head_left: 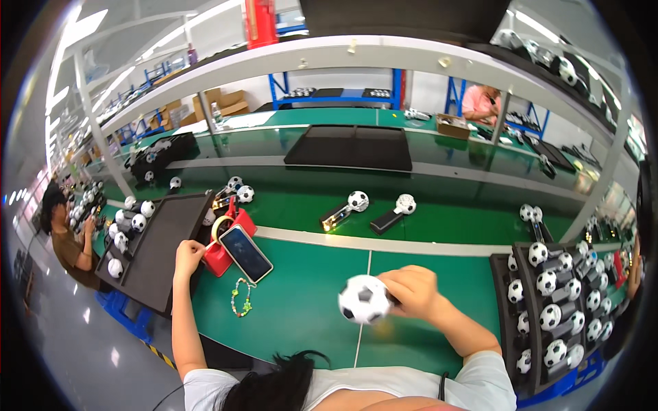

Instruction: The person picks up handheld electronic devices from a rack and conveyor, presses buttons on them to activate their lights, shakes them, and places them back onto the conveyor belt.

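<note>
My right hand (413,291) is closed around the short dark handle of a device with a black-and-white football head (364,299), held above the green table (301,322). The ball points left, and my fingers hide most of the handle. On the left, my left hand (190,257) is pinched at the end of a red tape dispenser (218,259) carrying a yellowish tape roll (223,227). What its fingertips hold is too small to make out. A smartphone (245,253) leans against the dispenser, with a beaded strap (240,298) lying below it.
Two football-headed devices (356,201) (404,205) lie beyond the table's pale edge strip. Stacked black trays (508,301) of them stand at the right. A black tray (164,240) sits at the left. Co-workers (68,236) (480,103) sit at left and far right.
</note>
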Tool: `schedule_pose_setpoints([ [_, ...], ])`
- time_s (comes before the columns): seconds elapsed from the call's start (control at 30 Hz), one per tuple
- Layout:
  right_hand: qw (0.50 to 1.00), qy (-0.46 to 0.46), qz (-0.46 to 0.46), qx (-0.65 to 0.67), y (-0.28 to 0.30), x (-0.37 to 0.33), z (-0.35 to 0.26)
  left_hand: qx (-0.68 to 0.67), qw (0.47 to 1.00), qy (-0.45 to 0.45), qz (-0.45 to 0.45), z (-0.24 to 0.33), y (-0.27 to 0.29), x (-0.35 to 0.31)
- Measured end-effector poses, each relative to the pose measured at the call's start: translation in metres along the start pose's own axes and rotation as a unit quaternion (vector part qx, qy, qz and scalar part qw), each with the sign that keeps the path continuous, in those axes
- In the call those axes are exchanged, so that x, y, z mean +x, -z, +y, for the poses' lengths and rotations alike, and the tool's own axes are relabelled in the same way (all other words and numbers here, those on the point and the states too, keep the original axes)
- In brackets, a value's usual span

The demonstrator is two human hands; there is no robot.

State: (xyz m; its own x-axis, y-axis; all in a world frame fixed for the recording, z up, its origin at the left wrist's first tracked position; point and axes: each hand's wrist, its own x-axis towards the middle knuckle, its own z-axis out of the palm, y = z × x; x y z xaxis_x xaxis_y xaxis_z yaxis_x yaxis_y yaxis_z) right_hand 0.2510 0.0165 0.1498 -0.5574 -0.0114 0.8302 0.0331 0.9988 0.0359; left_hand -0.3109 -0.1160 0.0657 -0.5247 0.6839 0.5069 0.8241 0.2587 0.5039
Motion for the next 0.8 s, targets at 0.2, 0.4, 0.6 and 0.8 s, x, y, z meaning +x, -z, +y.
schedule_pose_setpoints([
  [0.2, 0.575, -0.551, -0.077, 0.6, -0.089, -0.051, 0.012, -0.028, 0.999, 0.021, -0.041, 0.016, -0.011, 0.015],
  [0.4, 0.447, -0.521, -0.055, 0.725, -0.117, -0.09, 0.025, -0.004, 0.999, 0.012, 0.04, 0.015, -0.021, 0.005],
  [0.6, 0.485, -0.501, -0.082, 0.712, -0.122, -0.091, 0.025, -0.002, 0.996, 0.042, 0.074, 0.021, -0.021, -0.014],
  [0.8, 0.493, -0.514, -0.073, 0.699, -0.118, -0.087, 0.023, -0.089, 0.983, 0.075, 0.145, 0.027, -0.031, -0.018],
])
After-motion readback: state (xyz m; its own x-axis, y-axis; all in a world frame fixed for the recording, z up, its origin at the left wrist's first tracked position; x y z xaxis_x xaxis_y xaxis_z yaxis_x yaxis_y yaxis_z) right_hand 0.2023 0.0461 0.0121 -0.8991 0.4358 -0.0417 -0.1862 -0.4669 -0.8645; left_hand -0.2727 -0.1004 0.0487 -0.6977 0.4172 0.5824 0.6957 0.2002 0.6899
